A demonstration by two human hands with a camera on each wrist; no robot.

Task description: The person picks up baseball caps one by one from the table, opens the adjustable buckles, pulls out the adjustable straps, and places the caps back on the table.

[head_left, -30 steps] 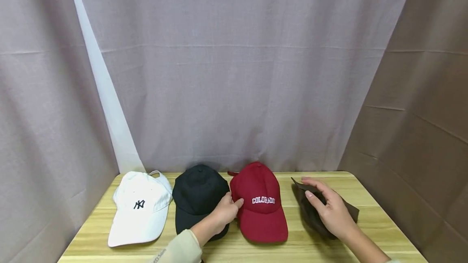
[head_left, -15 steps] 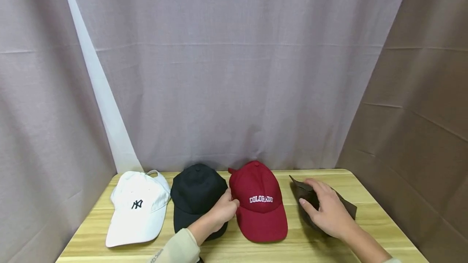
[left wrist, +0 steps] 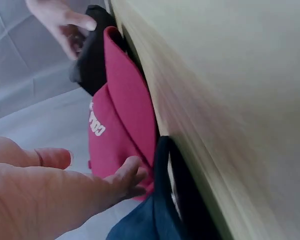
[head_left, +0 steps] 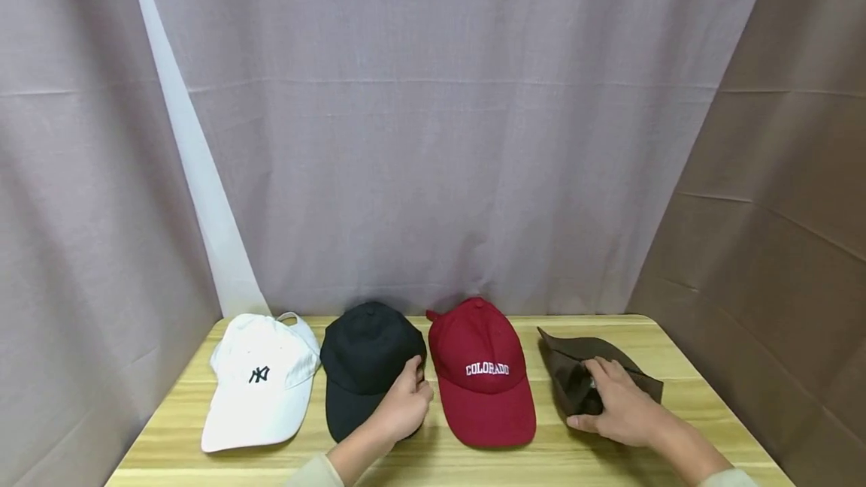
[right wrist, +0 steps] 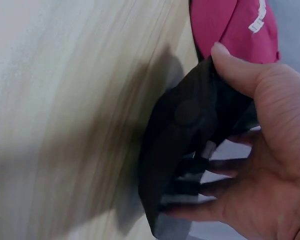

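Observation:
My right hand (head_left: 625, 408) grips the near side of a dark brown, floppy hat (head_left: 588, 348) with pointed corners. In the right wrist view, the thumb lies along one edge of the hat (right wrist: 172, 145), while the fingers reach into its folds. My left hand (head_left: 402, 400) is at the right side of a black cap (head_left: 368, 344), its fingertips right at the crown's edge. The left wrist view shows the thumb (left wrist: 52, 157) apart from the fingers (left wrist: 127, 180), nothing between them. Between my hands lies a red cap (head_left: 476, 329) with white COLORADO lettering, visor towards me.
A white cap (head_left: 250, 419) with a dark NY emblem lies at the far left of the row. All of these lie on a light wood-grain table (head_left: 162, 438). Grey curtains (head_left: 433, 171) hang behind it, and a brown curtain (head_left: 785, 246) stands along the right side.
My left hand has drawn back from beside the red cap towards me, over the black cap's edge. My right hand has moved lower and nearer on the brown hat, uncovering its far side.

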